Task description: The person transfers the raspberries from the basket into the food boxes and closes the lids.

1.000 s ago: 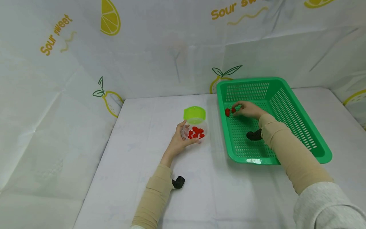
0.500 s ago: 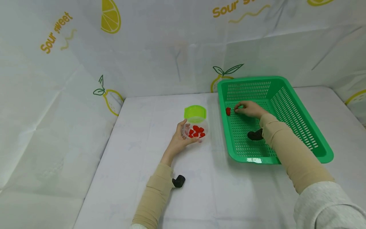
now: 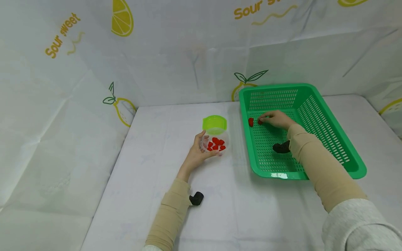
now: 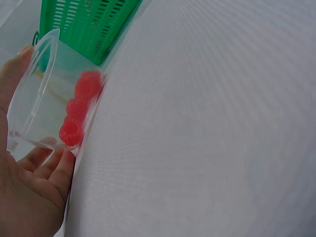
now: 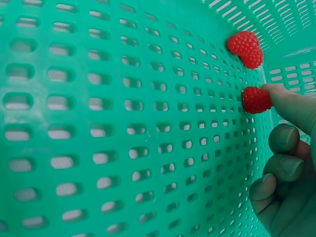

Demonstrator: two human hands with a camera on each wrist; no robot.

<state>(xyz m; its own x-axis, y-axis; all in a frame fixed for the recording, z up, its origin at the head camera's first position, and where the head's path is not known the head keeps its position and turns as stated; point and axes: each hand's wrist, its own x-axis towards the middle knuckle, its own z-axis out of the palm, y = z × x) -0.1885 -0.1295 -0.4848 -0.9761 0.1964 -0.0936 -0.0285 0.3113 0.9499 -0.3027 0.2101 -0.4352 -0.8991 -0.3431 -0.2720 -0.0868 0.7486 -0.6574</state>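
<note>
In the head view my left hand (image 3: 196, 155) grips a clear plastic tub (image 3: 226, 139) from its left side. Several red raspberries (image 4: 88, 86) lie inside, as the left wrist view also shows. Over the green basket, my right hand (image 3: 277, 119) reaches down to the floor near the left wall. One raspberry (image 5: 256, 100) is at its thumb and fingertips, pinched low over the slotted floor; part of the grip is hidden. The other fingers are curled beneath. Close by, a pair of touching raspberries (image 5: 245, 48) rests on the basket floor.
The green slotted basket (image 3: 253, 169) stands on the right of the white-covered table (image 3: 213, 223). A lime-green lid (image 3: 214, 122) lies behind the tub. A cloth printed with lemons (image 3: 176, 69) hangs at the back. Black wrist devices (image 3: 196, 198) sit on both forearms.
My right hand has shifted slightly right inside the basket, and the raspberry at its fingertips is a little farther from the others. The left hand and tub have stayed in place.
</note>
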